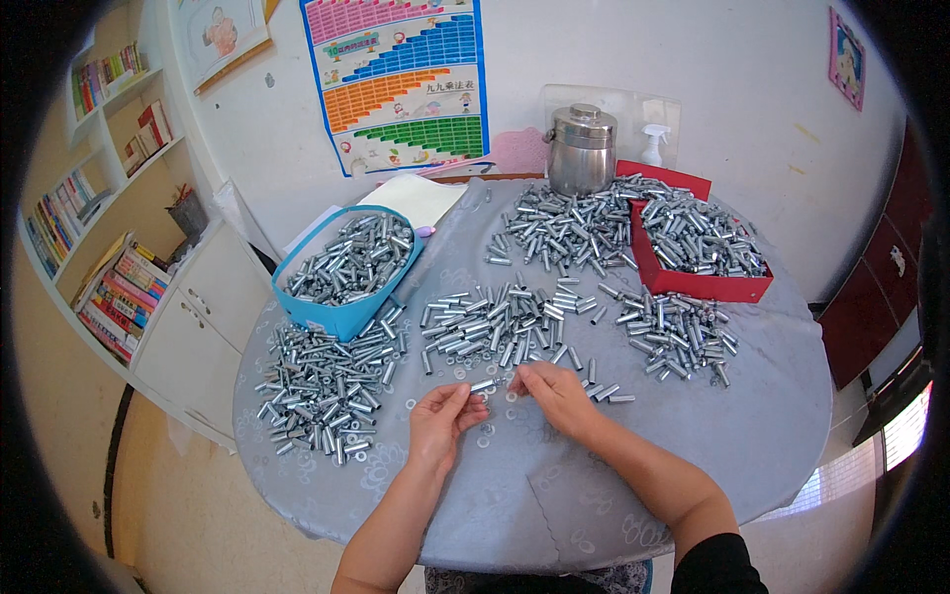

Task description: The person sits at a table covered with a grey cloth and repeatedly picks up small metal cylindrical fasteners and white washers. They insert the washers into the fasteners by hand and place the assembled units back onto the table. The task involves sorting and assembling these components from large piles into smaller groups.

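Note:
My left hand (440,420) is closed, with a short silver metal sleeve (482,386) pinched between thumb and fingers. Its free end points toward my right hand (554,396), whose fingers are bent together just to the right. Whatever those fingertips hold, if anything, is too small to make out. Small flat washers (483,442) lie scattered on the cloth under and around both hands. Just beyond them spreads a loose heap of similar silver sleeves (495,322). A few single sleeves (606,392) lie beside my right wrist.
At the left, a blue basket (348,319) full of metal parts stands behind another heap (322,381). A red box (708,287) holds more at the right, with heaps (678,337) around it. A steel pot (582,148) and white spray bottle (653,146) stand at the back.

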Motion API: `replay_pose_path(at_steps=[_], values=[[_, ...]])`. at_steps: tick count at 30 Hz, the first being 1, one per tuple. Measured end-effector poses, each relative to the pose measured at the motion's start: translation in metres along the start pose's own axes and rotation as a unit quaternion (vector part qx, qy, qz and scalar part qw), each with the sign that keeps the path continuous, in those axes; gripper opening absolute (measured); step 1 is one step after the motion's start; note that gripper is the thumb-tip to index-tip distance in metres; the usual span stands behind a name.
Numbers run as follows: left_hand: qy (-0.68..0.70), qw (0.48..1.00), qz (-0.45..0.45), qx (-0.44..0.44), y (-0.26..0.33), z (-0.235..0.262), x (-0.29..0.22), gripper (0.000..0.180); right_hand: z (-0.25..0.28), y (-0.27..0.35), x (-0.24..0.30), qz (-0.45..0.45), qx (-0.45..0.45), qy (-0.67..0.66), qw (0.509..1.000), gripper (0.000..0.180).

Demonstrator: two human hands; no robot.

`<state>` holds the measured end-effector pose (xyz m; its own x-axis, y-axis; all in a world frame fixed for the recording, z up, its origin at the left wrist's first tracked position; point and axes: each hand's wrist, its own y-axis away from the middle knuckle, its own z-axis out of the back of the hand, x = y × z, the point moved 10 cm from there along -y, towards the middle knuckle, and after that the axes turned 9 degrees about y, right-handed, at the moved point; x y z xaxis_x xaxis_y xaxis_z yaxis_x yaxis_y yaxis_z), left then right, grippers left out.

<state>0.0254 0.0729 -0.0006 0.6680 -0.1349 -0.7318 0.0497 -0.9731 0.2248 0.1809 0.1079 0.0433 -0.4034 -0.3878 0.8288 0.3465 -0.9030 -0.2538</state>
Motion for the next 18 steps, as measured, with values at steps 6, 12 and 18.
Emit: replay_pose_path(at_steps=[6,12,18], values=[[-0.053,0.998,-0.016,0.042,0.003,-0.008,0.002,0.017,-0.001,0.003,0.042,0.091,0.000,-0.025,0.996,0.021],[-0.176,0.977,-0.105,0.050,0.005,-0.018,-0.020,0.016,0.076,-0.010,0.004,0.031,-0.172,0.186,0.967,0.021],[-0.257,0.959,-0.117,0.040,0.006,-0.017,-0.022,0.012,0.160,0.003,-0.040,-0.040,-0.303,0.374,0.876,0.016]])
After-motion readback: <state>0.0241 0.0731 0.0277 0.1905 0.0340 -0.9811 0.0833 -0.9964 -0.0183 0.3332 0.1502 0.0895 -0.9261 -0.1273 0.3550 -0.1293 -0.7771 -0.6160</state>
